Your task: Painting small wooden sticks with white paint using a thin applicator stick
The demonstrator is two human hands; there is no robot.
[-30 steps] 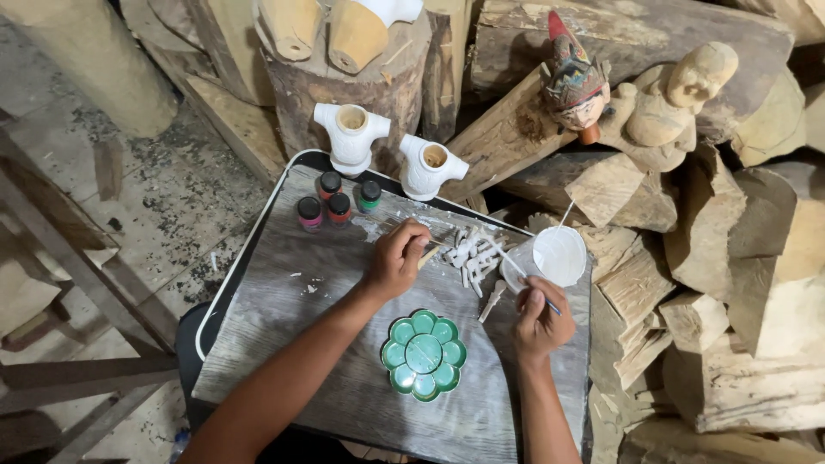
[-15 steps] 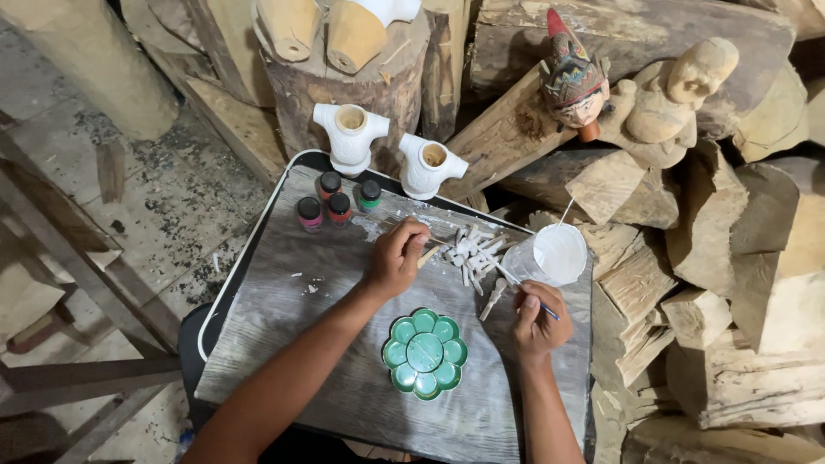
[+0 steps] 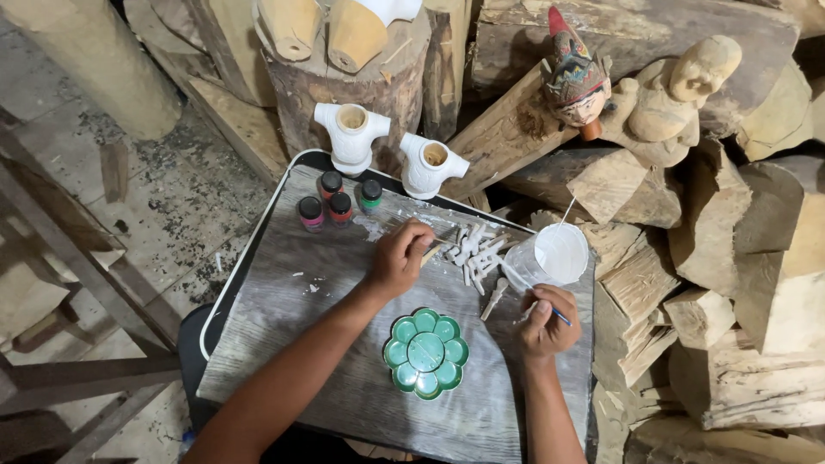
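Many rough-cut wood blocks (image 3: 730,283) are stacked along the right side, the biggest mass in view, with a log stump (image 3: 361,77) standing behind the work surface. In front of them lies a grey weathered board (image 3: 318,344) resting in a dark-rimmed tray (image 3: 249,258), which serves as the work surface. On the blocks at the upper right sit an unpainted carved wooden figure (image 3: 679,99) and, just beside it, a painted puppet head (image 3: 574,77) with a pointed red-tipped headdress. Two white-primed puppet torsos (image 3: 352,137) stand upright at the far edge of the tray, side by side, each with a hollow neck hole. Near the board's front lies a green flower-shaped palette (image 3: 426,353), its wells bare. A clear cup of white paint (image 3: 559,255) stands at the board's right edge with a thin stick leaning out of it. Four small paint bottles (image 3: 337,203) cluster at the far left of the board. A scatter of small white-painted wooden pieces (image 3: 477,253) lies in the middle, between the hands. The left hand (image 3: 397,258) has its fingers curled down onto one pale piece at the edge of that scatter, pinching it. The right hand (image 3: 546,326) is closed around a thin blue-handled brush (image 3: 550,309), just below the cup.
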